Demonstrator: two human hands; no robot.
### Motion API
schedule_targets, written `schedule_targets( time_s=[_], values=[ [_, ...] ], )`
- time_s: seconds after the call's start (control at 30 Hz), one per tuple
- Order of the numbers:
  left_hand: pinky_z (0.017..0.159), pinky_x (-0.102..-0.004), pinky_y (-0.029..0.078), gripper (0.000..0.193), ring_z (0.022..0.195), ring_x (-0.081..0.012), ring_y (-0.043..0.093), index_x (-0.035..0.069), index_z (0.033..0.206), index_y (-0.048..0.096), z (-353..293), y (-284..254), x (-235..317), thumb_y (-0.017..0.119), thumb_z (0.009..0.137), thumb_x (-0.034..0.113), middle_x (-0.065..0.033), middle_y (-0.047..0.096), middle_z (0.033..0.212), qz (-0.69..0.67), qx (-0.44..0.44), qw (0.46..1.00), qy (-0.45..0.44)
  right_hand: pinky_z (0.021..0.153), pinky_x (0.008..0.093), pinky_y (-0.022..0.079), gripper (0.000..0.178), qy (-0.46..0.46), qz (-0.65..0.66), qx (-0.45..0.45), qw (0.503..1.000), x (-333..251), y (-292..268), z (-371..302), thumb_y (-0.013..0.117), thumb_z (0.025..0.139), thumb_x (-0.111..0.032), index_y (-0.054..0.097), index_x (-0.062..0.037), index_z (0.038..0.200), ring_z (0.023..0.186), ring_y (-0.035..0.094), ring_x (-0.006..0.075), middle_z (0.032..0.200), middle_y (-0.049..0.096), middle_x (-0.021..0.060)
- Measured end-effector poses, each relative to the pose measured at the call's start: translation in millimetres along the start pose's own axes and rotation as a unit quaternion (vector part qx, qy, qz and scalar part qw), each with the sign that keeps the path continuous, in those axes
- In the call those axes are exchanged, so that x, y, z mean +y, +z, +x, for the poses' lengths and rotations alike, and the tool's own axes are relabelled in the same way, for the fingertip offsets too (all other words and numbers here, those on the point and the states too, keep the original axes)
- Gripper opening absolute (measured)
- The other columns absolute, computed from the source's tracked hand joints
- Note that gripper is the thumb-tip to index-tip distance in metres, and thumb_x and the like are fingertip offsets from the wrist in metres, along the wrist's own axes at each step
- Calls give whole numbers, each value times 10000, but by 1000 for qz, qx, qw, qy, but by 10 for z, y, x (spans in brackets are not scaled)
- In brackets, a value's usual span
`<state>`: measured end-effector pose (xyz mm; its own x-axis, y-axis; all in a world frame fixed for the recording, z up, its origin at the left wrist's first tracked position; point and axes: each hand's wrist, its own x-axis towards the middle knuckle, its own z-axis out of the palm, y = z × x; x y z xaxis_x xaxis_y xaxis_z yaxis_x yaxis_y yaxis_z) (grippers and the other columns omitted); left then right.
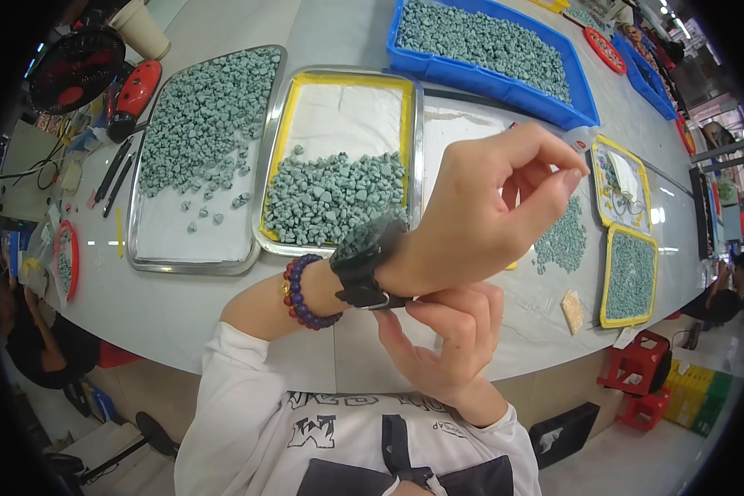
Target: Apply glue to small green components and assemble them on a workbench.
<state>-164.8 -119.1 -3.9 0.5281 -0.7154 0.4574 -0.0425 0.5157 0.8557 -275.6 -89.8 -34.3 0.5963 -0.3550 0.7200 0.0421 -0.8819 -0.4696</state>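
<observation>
My left hand (488,211) is raised over the table, fingers curled and meeting the thumb, with nothing seen between them. A black wristwatch (364,256) is on that wrist, above a beaded bracelet (302,293) in dark blue and red. Below the wrist, my right hand (455,335) pinches the strap of the watch near its buckle. Behind the left wrist lies a metal tray with a yellow-edged lining (417,124), its near half covered with green stones (335,194). Another metal tray (194,266) to the left holds more green stones (211,116) on white lining.
A blue bin (492,70) of green stones stands at the back. Loose stones (564,236) lie right of my left hand, near two yellow-rimmed trays (608,310) (649,194). Tweezers (114,174), a red-and-black device (136,91) and a fan (74,70) are at left.
</observation>
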Motion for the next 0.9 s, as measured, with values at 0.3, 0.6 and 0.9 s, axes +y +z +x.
schedule_targets(
  time_s=[0.3,0.6,0.9],
  values=[
    [549,-191,413,225,597,-49,522,-1,973,595,26,51,125,472,952,186,-21,571,665,-179,-17,980,-83,623,276,437,439,-34,9,24,999,30,-8,-30,808,574,-37,573,-100,939,759,554,203,820,569,10],
    [547,-206,413,248,586,-62,519,4,964,594,48,119,180,440,961,198,-19,564,658,-169,19,984,-44,626,301,434,457,-30,22,9,999,19,-43,-81,815,524,7,544,-68,885,719,547,246,772,578,62],
    [539,-241,423,144,581,-106,527,-8,945,591,-62,200,268,557,848,92,3,563,709,128,-82,947,285,709,295,462,540,105,215,-70,968,104,-194,-263,817,599,-88,538,-44,1059,855,581,215,935,584,56]
  ],
)
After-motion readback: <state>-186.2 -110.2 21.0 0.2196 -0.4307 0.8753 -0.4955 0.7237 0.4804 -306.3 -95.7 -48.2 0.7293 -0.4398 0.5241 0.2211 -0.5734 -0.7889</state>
